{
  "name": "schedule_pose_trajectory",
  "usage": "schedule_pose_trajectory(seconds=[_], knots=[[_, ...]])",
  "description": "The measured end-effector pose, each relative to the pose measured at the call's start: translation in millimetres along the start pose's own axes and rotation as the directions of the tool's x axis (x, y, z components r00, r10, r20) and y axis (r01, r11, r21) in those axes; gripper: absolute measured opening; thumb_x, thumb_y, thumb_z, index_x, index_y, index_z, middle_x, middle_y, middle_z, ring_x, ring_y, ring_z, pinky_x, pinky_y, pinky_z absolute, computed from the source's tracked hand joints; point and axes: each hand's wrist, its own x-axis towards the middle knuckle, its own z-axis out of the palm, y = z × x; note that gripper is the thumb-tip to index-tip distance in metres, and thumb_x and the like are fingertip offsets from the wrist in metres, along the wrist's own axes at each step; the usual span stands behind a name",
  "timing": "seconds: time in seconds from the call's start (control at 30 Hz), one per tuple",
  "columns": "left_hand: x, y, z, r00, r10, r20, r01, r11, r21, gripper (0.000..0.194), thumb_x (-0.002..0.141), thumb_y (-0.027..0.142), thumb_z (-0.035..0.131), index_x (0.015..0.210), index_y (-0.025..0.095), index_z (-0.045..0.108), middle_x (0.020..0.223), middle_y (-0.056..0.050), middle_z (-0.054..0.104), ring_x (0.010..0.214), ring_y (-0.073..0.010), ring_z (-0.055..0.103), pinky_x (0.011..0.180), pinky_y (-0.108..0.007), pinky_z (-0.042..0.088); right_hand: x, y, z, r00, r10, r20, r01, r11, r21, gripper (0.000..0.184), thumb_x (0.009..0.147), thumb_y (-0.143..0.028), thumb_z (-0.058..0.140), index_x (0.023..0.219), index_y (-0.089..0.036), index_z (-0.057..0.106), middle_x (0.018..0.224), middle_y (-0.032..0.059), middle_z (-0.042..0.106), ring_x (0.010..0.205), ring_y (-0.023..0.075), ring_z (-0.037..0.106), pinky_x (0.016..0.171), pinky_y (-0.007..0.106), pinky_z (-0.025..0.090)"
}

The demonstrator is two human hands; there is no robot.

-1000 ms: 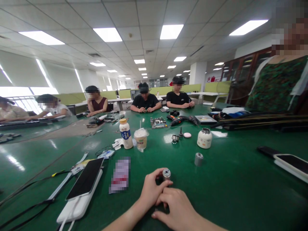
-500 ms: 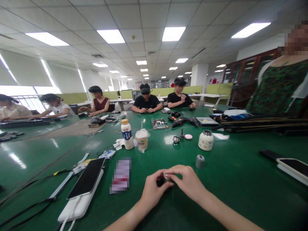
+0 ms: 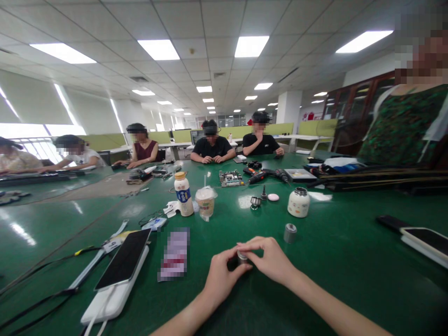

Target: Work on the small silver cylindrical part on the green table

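Can see very glossy, smooth finish on the wide green tabletop [image 3: 332, 280], with white lamp reflections. At six o'clock from the centre, can notice greyish metal on the small silver cylinder [image 3: 242, 258], mostly covered; at four o'clock, rather dull metal on the short grey cylindrical part [image 3: 290, 234]. Above this part, can observe smooth, pale surface on the rounded cream jar [image 3: 298, 206], with shiny metal at its neck. At eight o'clock, can find dark, glossy screen on the flat black phone [image 3: 123, 257], over smooth white plastic-looking surface of the rounded slab [image 3: 119, 298].
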Motion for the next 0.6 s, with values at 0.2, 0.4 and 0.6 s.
schedule_pose_trajectory(seconds=[0.2,0.4,0.6], knots=[[0.1,1.1,0.0,1.000,-0.002,-0.005,0.002,1.000,-0.010,0.032,0.074,0.024,0.077,0.106,0.023,0.075,0.093,-0.001,0.079,0.081,-0.0230,0.070,0.081,-0.031,0.055,-1.4,-3.1,-2.9,1.000,-0.012,0.000,0.012,0.999,-0.048,0.021,0.081,-0.022,0.064,0.094,-0.028,0.079,0.092,0.0023,0.079,0.090,0.0249,0.072,0.083,0.036,0.056],[-0.6,0.6,0.2,1.000,0.002,0.004,-0.002,0.999,-0.041,0.034,0.075,0.022,0.076,0.109,0.023,0.074,0.102,-0.001,0.078,0.088,-0.0232,0.070,0.084,-0.029,0.053,-1.2,-2.4,-4.7,0.998,-0.063,0.010,0.064,0.997,-0.036,0.023,0.079,-0.019,0.062,0.091,-0.028,0.080,0.093,0.0008,0.078,0.093,0.0255,0.073,0.086,0.036,0.057],[0.3,2.3,-0.9,1.000,-0.005,0.013,0.006,1.000,-0.013,0.030,0.075,0.024,0.076,0.106,0.022,0.075,0.095,-0.001,0.079,0.082,-0.0227,0.070,0.078,-0.028,0.053,0.5,-6.0,-7.4,0.998,0.035,0.042,-0.037,0.998,0.051,0.029,0.073,-0.013,0.058,0.090,-0.023,0.080,0.098,0.0036,0.078,0.101,0.0275,0.071,0.094,0.040,0.054]])
